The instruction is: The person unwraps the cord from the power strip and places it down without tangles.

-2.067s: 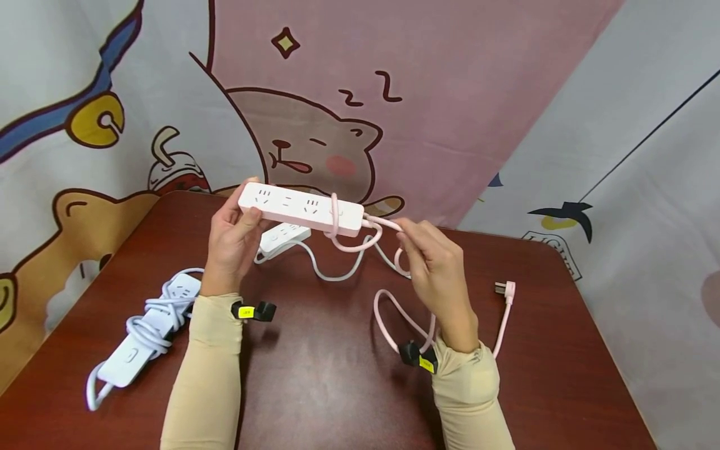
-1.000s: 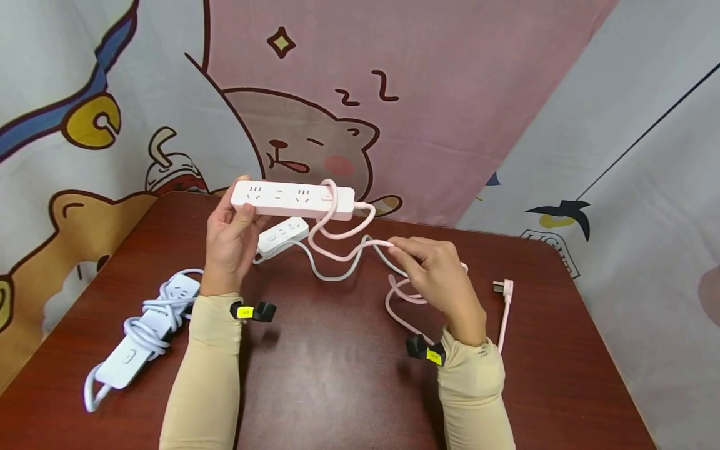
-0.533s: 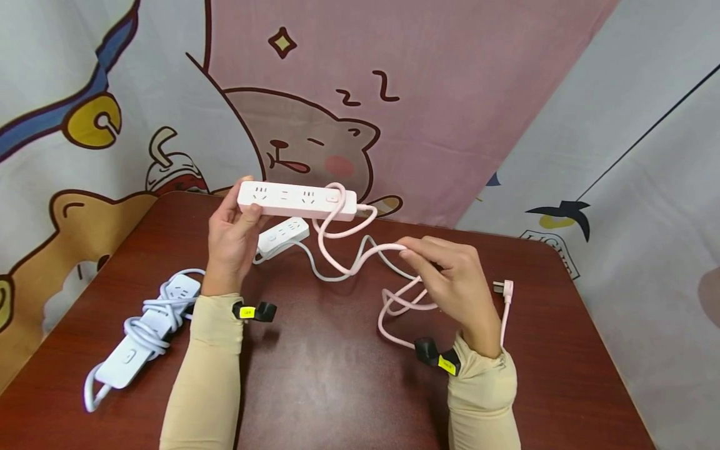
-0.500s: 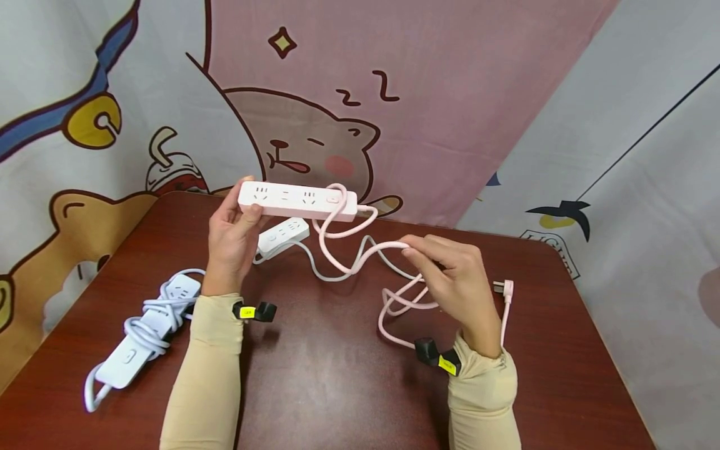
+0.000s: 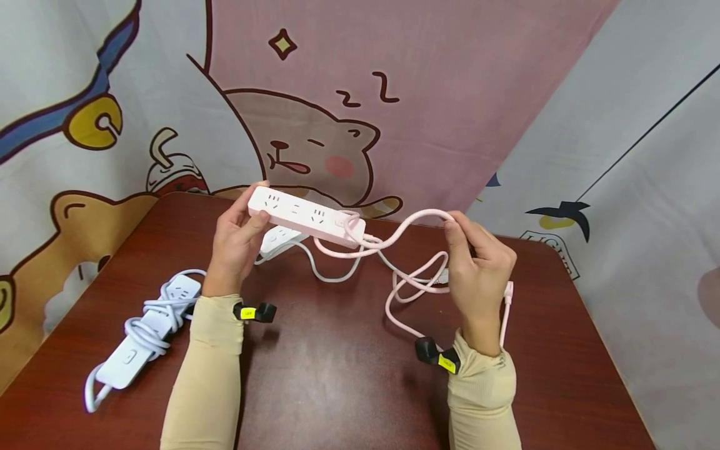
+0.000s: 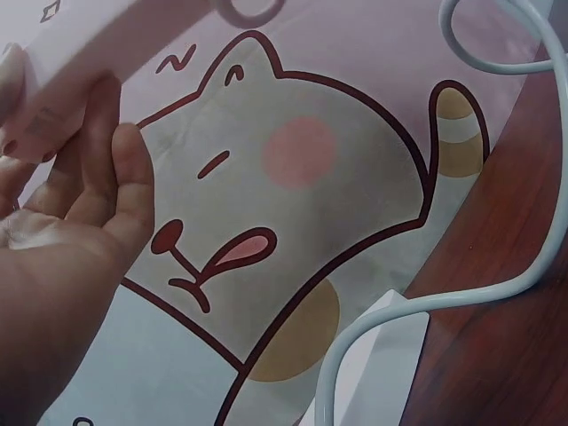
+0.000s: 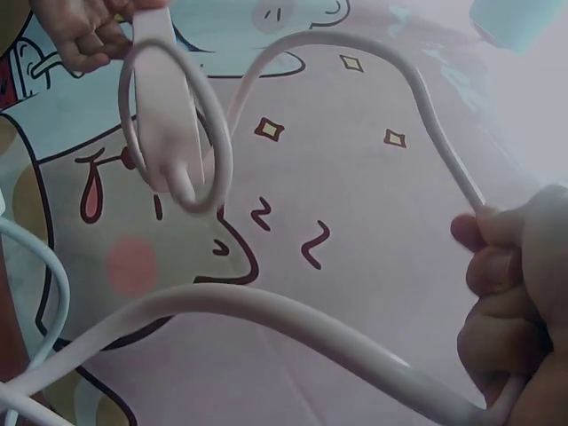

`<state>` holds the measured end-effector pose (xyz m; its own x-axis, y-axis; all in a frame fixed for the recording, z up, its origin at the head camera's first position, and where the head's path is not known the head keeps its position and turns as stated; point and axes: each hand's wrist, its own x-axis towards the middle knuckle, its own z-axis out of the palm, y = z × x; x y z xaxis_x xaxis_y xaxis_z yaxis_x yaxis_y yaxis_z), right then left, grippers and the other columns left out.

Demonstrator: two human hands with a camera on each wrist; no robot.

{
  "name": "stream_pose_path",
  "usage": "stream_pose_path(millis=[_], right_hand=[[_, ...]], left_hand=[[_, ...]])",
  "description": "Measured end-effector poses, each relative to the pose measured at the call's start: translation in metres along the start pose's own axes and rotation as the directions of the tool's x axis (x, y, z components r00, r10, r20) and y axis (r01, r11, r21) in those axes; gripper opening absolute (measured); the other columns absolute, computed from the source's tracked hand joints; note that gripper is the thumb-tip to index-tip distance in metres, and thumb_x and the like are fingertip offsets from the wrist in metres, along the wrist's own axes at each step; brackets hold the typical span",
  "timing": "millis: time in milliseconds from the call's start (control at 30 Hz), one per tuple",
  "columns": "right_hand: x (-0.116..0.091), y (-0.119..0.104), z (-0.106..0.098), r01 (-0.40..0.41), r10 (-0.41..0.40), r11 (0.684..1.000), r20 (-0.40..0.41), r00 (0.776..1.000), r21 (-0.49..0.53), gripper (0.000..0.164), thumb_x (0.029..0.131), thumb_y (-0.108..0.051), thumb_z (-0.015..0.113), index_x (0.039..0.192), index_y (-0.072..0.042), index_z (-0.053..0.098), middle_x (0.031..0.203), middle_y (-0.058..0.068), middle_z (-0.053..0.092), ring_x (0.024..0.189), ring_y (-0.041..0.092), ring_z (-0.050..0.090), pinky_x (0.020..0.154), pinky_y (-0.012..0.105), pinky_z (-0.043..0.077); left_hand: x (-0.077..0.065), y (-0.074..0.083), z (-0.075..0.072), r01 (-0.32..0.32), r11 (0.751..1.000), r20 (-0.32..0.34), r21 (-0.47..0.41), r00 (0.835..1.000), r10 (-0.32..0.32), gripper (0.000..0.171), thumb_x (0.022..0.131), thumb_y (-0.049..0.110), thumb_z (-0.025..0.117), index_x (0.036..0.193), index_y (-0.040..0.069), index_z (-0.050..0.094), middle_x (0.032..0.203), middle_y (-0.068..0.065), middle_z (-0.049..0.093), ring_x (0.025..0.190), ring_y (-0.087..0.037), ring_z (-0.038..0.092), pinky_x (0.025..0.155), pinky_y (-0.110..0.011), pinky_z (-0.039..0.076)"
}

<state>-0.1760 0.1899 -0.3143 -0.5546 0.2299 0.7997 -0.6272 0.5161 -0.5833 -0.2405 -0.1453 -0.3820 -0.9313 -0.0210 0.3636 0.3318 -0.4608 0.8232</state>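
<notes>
My left hand (image 5: pixel 233 250) grips one end of a pale pink power strip (image 5: pixel 295 211), held above the table with its sockets showing. In the right wrist view, the strip's pink cord (image 7: pixel 124 115) loops around its cord end. My right hand (image 5: pixel 480 269) pinches a stretch of the cord (image 5: pixel 419 215) to the right of the strip; from there it arches back to the strip. The slack cord (image 5: pixel 407 322) trails loosely on the table beside my right wrist. Its plug (image 5: pixel 509 292) lies farther right, partly behind the right hand.
A white power strip (image 5: pixel 142 340) wrapped in its own cord lies on the left of the brown table (image 5: pixel 320 375). Behind the held strip lies another white strip (image 5: pixel 277 240), its cord (image 5: pixel 332 279) running right. A cartoon-print curtain (image 5: pixel 427 112) hangs at the back.
My right hand has moved right and up, drawing the cord along. The loop over the strip has slid toward its cord end. The left hand has tilted the strip down to the right.
</notes>
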Motion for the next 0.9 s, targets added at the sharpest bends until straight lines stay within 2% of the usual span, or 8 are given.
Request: stream_pose_path(millis=[167, 267, 367, 600, 733, 900], right_hand=[[0.002, 0.01, -0.001, 0.001, -0.004, 0.994, -0.035, 0.999, -0.106, 0.013, 0.092, -0.008, 0.075, 0.101, -0.001, 0.081, 0.076, 0.018, 0.074, 0.068, -0.011, 0.051, 0.064, 0.008, 0.039], [0.002, 0.018, -0.001, 0.019, -0.021, 0.987, -0.012, 1.0, -0.16, 0.013, 0.093, -0.01, 0.074, 0.1, -0.002, 0.081, 0.072, 0.016, 0.071, 0.065, -0.013, 0.046, 0.062, 0.008, 0.034], [0.001, 0.025, -0.001, 0.034, -0.028, 0.978, 0.032, 0.999, -0.206, 0.013, 0.093, -0.011, 0.074, 0.099, -0.003, 0.082, 0.072, 0.015, 0.072, 0.063, -0.01, 0.045, 0.061, 0.008, 0.032], [-0.001, 0.039, -0.003, 0.06, -0.012, 0.949, 0.153, 0.988, -0.31, 0.013, 0.094, -0.014, 0.072, 0.095, -0.006, 0.082, 0.072, 0.011, 0.074, 0.057, 0.002, 0.046, 0.057, 0.012, 0.031], [-0.001, 0.045, -0.008, 0.056, 0.013, 0.937, 0.192, 0.981, -0.346, 0.012, 0.093, -0.014, 0.073, 0.094, -0.007, 0.083, 0.072, 0.009, 0.076, 0.057, 0.001, 0.05, 0.058, 0.012, 0.035], [0.0, 0.049, -0.018, 0.045, 0.046, 0.921, 0.223, 0.974, -0.388, 0.012, 0.093, -0.015, 0.074, 0.095, -0.009, 0.083, 0.073, 0.008, 0.077, 0.058, -0.003, 0.05, 0.058, 0.01, 0.035]], left_hand=[[-0.002, 0.001, -0.001, 0.002, 0.998, 0.099, -0.061, 0.995, 0.004, 0.046, 0.1, 0.012, 0.063, 0.145, 0.005, 0.055, 0.114, 0.001, 0.069, 0.103, -0.009, 0.065, 0.092, -0.023, 0.054], [-0.003, 0.002, -0.002, 0.003, 0.996, 0.143, -0.094, 0.99, 0.011, 0.045, 0.099, 0.017, 0.065, 0.142, 0.007, 0.058, 0.113, 0.001, 0.071, 0.102, -0.01, 0.066, 0.09, -0.024, 0.054], [-0.003, 0.002, -0.004, 0.0, 0.992, 0.159, -0.123, 0.987, 0.019, 0.046, 0.098, 0.019, 0.066, 0.141, 0.006, 0.058, 0.114, -0.001, 0.072, 0.103, -0.011, 0.066, 0.091, -0.025, 0.053], [-0.002, 0.003, -0.006, -0.04, 0.98, 0.115, -0.196, 0.991, 0.063, 0.053, 0.096, 0.021, 0.068, 0.143, 0.001, 0.053, 0.117, -0.005, 0.072, 0.105, -0.012, 0.067, 0.092, -0.028, 0.053], [-0.001, 0.004, -0.006, -0.065, 0.97, 0.072, -0.232, 0.994, 0.083, 0.055, 0.095, 0.02, 0.07, 0.143, 0.0, 0.052, 0.115, -0.004, 0.072, 0.105, -0.013, 0.068, 0.092, -0.029, 0.055], [0.001, 0.004, -0.005, -0.1, 0.952, -0.018, -0.288, 0.995, 0.099, 0.054, 0.094, 0.015, 0.07, 0.143, 0.001, 0.052, 0.112, -0.004, 0.072, 0.102, -0.014, 0.07, 0.095, -0.031, 0.055]])
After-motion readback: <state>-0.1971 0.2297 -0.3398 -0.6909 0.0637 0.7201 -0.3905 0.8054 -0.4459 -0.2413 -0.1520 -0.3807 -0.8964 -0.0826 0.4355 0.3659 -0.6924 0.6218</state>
